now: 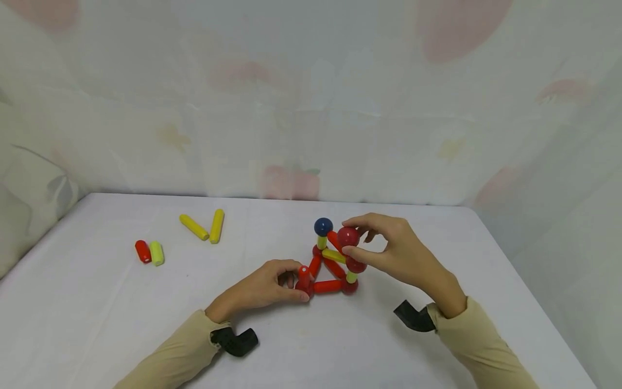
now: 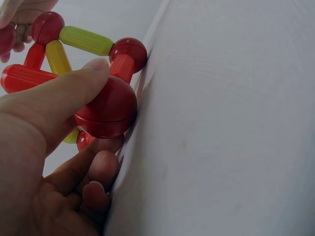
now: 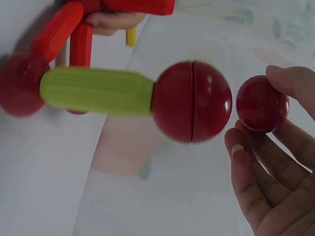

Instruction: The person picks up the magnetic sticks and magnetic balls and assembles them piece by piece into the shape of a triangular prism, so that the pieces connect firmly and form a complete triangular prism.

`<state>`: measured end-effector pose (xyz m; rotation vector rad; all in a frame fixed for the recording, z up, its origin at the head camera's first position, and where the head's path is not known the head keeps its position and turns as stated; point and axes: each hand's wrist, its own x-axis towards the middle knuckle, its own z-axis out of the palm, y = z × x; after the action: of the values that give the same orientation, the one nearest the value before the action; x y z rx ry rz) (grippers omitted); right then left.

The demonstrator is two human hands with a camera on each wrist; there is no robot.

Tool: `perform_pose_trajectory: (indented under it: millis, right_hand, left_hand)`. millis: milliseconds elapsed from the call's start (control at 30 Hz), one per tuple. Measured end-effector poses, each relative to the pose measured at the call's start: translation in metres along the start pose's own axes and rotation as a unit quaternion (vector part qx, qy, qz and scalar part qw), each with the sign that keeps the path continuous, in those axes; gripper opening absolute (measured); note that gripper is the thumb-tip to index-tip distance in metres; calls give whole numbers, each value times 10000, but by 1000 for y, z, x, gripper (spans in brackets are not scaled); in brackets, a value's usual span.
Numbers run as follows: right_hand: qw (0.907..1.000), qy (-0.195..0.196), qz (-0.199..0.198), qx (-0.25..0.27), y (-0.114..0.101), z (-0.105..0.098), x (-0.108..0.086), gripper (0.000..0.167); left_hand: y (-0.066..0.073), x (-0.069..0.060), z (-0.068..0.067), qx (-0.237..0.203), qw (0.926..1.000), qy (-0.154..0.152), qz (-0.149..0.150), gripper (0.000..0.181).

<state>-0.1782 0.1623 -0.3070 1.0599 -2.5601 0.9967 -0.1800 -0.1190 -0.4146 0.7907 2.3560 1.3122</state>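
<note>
My left hand (image 1: 272,283) grips the red ball (image 2: 107,107) at the front left corner of a stick-and-ball frame; a short red stick (image 1: 303,272) stands up from that ball. My right hand (image 1: 400,251) pinches a separate red ball (image 3: 258,103) between thumb and fingers. That ball is just above the red ball (image 3: 192,102) topping a green stick (image 3: 98,91), with a narrow gap between them in the right wrist view. Red sticks (image 1: 328,286) join the base balls in a triangle. A blue ball (image 1: 323,227) tops the back corner, and a yellow stick (image 1: 334,255) runs forward from there.
Two yellow sticks (image 1: 193,227) lie on the white table (image 1: 121,302) at the back left. Farther left, a short red stick (image 1: 143,251) and a short green stick (image 1: 157,253) lie side by side. A patterned cloth (image 1: 359,108) hangs behind the table.
</note>
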Motion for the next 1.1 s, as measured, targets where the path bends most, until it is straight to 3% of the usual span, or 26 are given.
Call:
perform_pose_trajectory:
  millis: [200, 367, 767, 1100]
  right_hand:
    - [9986, -170, -447, 219, -7, 11, 8, 40]
    - [9972, -365, -539, 366, -14, 22, 14, 38]
    - [9938, -1108, -98, -6, -24, 39, 22, 36]
    - [9899, -1395, 17, -268, -30, 44, 25, 32]
  left_hand:
    - [-1, -1, -1, 59, 9999, 35, 87, 29]
    - [-1, -1, -1, 63, 9999, 46, 104, 29]
    - [1, -2, -2, 20, 9998, -5, 177, 27]
    - [-2, -1, -1, -27, 9997, 10, 223, 26]
